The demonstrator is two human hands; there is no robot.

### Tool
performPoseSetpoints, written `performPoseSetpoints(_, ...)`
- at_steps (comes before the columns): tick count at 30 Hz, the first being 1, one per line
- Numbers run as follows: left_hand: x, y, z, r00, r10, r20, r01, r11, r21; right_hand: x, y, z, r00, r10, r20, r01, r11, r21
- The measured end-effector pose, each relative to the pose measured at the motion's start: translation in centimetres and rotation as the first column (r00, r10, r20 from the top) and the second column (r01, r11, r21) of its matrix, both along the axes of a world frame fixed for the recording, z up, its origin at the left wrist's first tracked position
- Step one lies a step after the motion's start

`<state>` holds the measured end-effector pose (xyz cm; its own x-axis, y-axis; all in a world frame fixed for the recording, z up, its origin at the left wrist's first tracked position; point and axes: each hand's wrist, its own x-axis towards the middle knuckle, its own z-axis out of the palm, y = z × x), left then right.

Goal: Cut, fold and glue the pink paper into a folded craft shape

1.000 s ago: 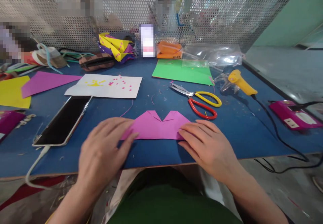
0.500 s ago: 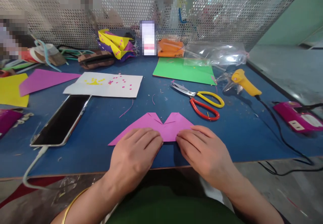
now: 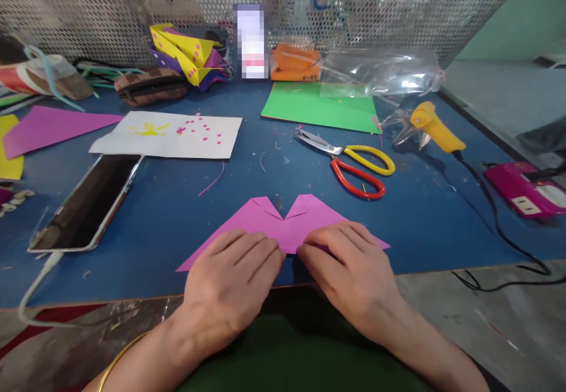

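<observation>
while the folded pink paper (image 3: 283, 227) lies near the blue table's (image 3: 177, 215) front edge, the left hand (image 3: 230, 286) and right hand (image 3: 349, 268) press flat, fingertips almost meeting, on its near edge.

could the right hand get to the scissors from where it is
Probably yes: the right hand rests on the folded pink paper, and the scissors lie just beyond it on bare blue table, with nothing between.
</observation>
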<state>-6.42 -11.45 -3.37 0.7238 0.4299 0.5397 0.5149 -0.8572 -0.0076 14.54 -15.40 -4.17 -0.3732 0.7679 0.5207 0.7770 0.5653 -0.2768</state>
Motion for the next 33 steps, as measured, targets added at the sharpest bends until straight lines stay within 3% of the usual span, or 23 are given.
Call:
performPoseSetpoints(7, 0.7, 0.0, 0.6, 0.994, 0.076, 0.076, -0.05, 0.952, -0.301, -0.4, 0.1, -0.2, 0.991, -0.059, -0.117, 0.05, 0.996, -0.075)
performPoseSetpoints(10, 1.0, 0.1, 0.7, 0.993, 0.088, 0.073, -0.054, 0.926, -0.374, -0.6, 0.0, -0.3, 0.987, -0.083, -0.134, 0.069, 0.992, -0.103)
performPoseSetpoints(18, 1.3, 0.4, 0.8, 0.987, 0.128, 0.096, -0.075, 0.901, -0.428, -1.0, -0.1, 0.1, 0.985, -0.155, -0.081, 0.138, 0.973, -0.183)
performPoseSetpoints(27, 1.8, 0.8, 1.0, 0.981, 0.193, -0.015, -0.18, 0.881, -0.437, -1.3, 0.2, 0.6, 0.976, -0.21, -0.064, 0.187, 0.947, -0.26)
performPoseSetpoints(33, 1.9, 0.8, 0.7, 0.979, 0.201, 0.023, -0.173, 0.893, -0.415, -1.3, 0.2, -0.2, 0.976, -0.191, -0.1, 0.163, 0.958, -0.236)
